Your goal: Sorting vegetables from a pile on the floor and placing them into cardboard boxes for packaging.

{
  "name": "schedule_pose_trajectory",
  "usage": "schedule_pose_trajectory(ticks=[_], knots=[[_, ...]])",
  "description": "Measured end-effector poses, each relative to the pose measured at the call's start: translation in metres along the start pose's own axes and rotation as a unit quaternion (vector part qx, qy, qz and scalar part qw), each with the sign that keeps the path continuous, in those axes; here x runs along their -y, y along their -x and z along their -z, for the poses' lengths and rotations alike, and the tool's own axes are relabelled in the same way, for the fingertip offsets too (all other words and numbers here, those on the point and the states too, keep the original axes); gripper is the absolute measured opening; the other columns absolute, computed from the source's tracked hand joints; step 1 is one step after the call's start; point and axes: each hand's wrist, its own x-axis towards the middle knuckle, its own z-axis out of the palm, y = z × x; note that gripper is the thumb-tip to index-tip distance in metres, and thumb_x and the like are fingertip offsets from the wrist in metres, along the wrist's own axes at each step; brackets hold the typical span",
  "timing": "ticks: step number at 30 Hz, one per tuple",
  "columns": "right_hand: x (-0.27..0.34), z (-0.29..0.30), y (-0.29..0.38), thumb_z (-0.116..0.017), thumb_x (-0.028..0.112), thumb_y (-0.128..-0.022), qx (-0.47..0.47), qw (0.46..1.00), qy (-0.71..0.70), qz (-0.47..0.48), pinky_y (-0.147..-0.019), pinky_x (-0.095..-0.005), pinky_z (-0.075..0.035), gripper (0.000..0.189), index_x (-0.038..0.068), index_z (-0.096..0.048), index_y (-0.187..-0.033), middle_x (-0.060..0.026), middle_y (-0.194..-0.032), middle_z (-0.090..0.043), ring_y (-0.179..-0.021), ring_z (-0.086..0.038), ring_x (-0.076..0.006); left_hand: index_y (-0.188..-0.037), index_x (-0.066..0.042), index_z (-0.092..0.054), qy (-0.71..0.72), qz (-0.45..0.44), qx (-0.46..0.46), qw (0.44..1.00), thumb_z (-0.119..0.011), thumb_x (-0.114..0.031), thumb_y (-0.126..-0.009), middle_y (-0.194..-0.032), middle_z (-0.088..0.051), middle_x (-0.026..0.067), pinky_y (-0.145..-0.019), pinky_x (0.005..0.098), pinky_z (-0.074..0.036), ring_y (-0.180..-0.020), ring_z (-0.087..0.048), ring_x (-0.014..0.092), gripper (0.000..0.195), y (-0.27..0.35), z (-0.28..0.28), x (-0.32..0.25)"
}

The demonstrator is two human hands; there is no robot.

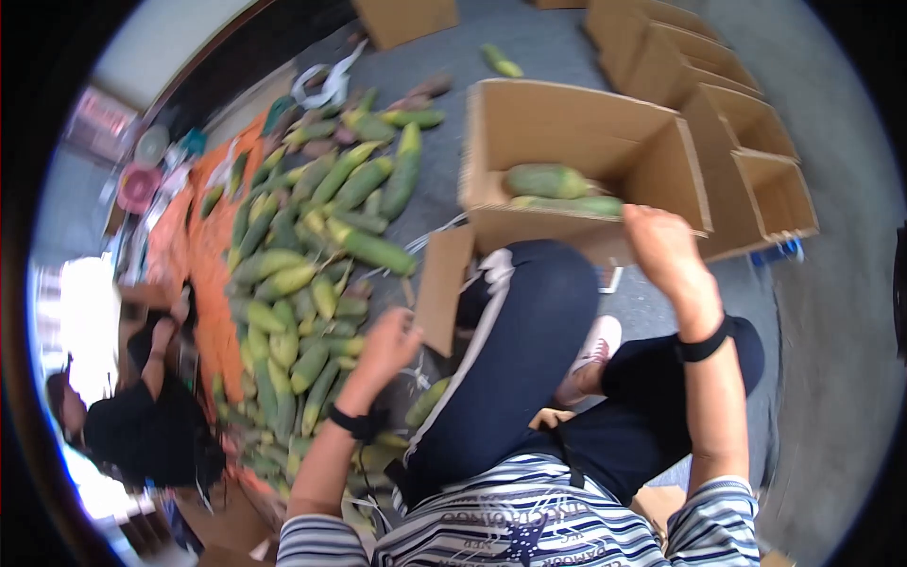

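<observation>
An upright cardboard box [581,124] stands before my knees with its top uncovered. Inside it lie two green radishes, a thick one [545,181] and another [574,205] along the near wall. My right hand [655,237] is at the near right rim of the box, its fingers on or just over the edge; what they grip cannot be told. My left hand [390,347] is beside the hanging cardboard flap [445,290], near the pile of green radishes [283,340], with its fingers partly bent. No radish shows in it, though the fingers are slightly blurred.
Several uncovered cardboard boxes [708,106] line the right back. A lone green radish [502,61] lies behind the near box. Orange sheeting [212,283] runs along the left side of the pile. A person in black [152,425] sits at the far left. A plastic bag [333,85] lies behind the pile.
</observation>
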Motion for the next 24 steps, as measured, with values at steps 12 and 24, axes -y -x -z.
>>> schedule_pose_trajectory(ticks=[12,24], knots=[[0.012,0.011,0.001,-0.058,0.014,-0.089,0.055,0.998,0.017,-0.025,-0.075,-0.0428,-0.049,0.013,0.003,-0.050,-0.088,-0.0151,-0.086,-0.062,-0.087,-0.062,-0.0323,-0.106,0.000,-0.056,-0.098,0.206,0.025,0.973,-0.066,-0.028,-0.081,-0.109,-0.059,0.0228,-0.087,0.0463,-0.047,-0.104,-0.057,0.038,0.039,0.120,-0.054,0.137],[0.012,0.014,-0.002,-0.061,0.014,-0.087,0.049,0.997,0.034,-0.045,-0.075,-0.0426,-0.049,0.016,0.003,-0.050,-0.086,-0.0150,-0.085,-0.063,-0.086,-0.063,-0.0324,-0.128,-0.006,-0.048,-0.426,0.237,-0.074,0.870,-0.059,-0.012,-0.083,-0.117,-0.056,0.0113,-0.088,0.0434,-0.045,-0.111,-0.053,0.029,0.047,0.062,0.002,0.263]])
